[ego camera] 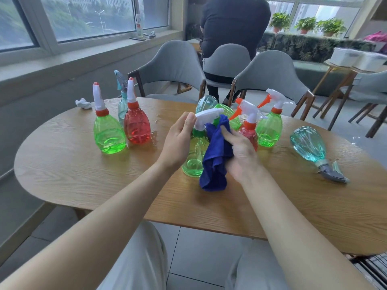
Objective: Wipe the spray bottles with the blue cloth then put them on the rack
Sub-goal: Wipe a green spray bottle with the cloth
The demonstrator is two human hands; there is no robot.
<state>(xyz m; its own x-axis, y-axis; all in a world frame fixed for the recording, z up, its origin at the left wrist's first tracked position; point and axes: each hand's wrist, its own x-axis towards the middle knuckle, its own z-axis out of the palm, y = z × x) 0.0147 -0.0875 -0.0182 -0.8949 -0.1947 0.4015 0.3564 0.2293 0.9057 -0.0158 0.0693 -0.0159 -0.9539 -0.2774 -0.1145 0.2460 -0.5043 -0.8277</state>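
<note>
A green spray bottle [193, 158] with a white trigger head stands upright on the wooden table [83, 174]. My left hand [178, 141] holds it by the head and neck. My right hand [240, 149] presses the blue cloth [215, 155] against the bottle's right side, and the cloth hangs down to the tabletop. Several other spray bottles stand around: a green one [109, 132], a red one [137, 124] and a teal one [123, 105] on the left, a red one [250, 130] and a green one [270, 126] on the right. A teal bottle [310, 145] lies on its side.
A teal bottle [206, 103] and a green bottle [228, 114] lie behind my hands. A crumpled white tissue [83, 103] sits at the table's far left. Grey chairs [173, 65] line the far edge, and a person [232, 28] stands behind them. No rack is in view.
</note>
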